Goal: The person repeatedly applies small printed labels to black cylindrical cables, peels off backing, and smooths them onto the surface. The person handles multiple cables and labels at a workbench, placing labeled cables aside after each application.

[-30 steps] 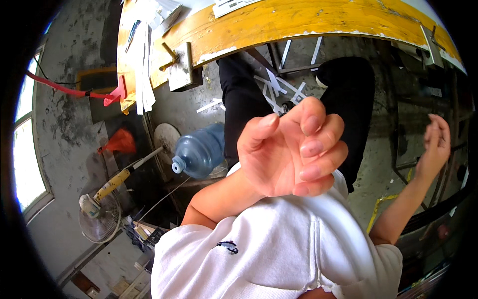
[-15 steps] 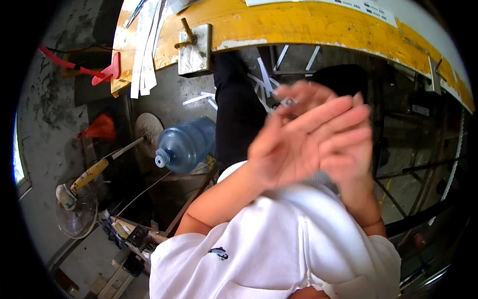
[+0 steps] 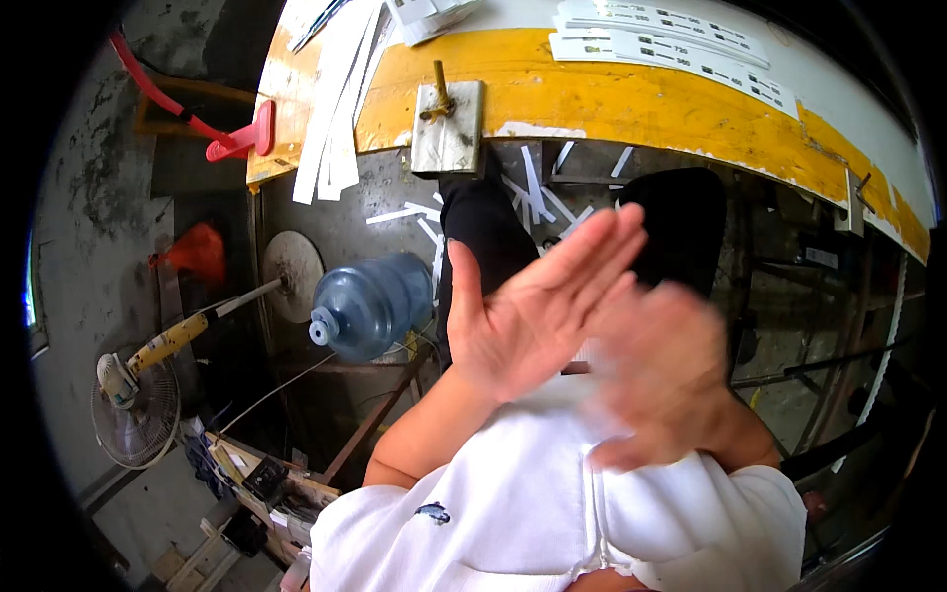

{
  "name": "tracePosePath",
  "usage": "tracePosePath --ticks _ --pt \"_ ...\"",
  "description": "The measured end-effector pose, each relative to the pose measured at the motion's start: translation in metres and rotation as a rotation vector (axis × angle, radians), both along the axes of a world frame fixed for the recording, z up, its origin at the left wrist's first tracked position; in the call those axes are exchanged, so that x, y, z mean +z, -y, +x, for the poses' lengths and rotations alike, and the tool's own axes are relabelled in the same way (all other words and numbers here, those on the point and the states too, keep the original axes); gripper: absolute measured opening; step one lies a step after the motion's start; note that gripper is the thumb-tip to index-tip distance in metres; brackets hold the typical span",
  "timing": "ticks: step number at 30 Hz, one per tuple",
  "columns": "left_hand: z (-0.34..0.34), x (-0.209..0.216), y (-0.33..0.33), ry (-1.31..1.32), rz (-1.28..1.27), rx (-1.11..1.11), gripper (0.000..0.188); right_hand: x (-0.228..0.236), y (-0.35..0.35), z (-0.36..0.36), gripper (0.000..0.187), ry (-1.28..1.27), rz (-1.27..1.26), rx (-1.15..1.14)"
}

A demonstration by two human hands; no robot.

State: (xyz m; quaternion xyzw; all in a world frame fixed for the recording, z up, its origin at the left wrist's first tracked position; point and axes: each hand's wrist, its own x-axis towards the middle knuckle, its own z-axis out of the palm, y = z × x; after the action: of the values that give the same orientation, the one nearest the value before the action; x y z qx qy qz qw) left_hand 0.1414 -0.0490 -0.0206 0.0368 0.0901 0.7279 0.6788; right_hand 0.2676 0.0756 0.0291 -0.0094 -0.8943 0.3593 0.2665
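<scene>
Holding my bare left grip [image 3: 533, 331] spread flat, its empty palm facing me and thumb apart, I have my right grip [image 3: 661, 375] just beside it, too blurred to tell whether it is clenched or touching the left. Both hang over my white cloth shirt [image 3: 523, 503] and black trousers [image 3: 681, 222], near a translucent blue plastic bottle [image 3: 370, 306] to the left. Ahead, a silvery metal block [image 3: 449, 138] juts from the yellow-edged tabletop [image 3: 602, 101] bearing flat white strips [image 3: 324, 138].

Over my feed I'm seeing a translucent blue bottle [image 3: 370, 306] lying sideways, neck pointing left, left of the open-palmed left hand [image 3: 538, 321] and blurred right hand [image 3: 671, 370].
</scene>
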Motion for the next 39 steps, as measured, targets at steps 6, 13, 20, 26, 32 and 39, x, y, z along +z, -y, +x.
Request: tracePosePath --ticks 6,13,20,26,32,39 --pt "-0.005 0.006 0.017 0.079 0.142 -0.084 0.107 -0.049 -0.014 0.029 0.025 0.251 0.22 -0.647" --pt "-0.004 0.017 0.019 0.088 0.208 -0.174 0.116 -0.016 0.021 0.013 0.027 -0.054 0.454 -0.28" --pt "0.006 0.005 0.034 0.098 0.208 -0.165 0.124 -0.025 0.005 0.002 0.025 -0.273 0.207 -0.183" --pt "0.008 0.006 0.032 0.08 0.237 -0.198 0.124 -0.013 0.003 0.015 0.028 -0.172 0.176 -0.096" --pt "0.008 0.004 0.031 0.095 0.279 -0.199 0.123 -0.011 0.006 0.015 0.026 -0.159 0.16 -0.138" --pt "0.009 0.003 0.029 0.141 0.247 -0.209 0.124 -0.012 0.007 0.017 0.029 -0.155 0.142 -0.146"
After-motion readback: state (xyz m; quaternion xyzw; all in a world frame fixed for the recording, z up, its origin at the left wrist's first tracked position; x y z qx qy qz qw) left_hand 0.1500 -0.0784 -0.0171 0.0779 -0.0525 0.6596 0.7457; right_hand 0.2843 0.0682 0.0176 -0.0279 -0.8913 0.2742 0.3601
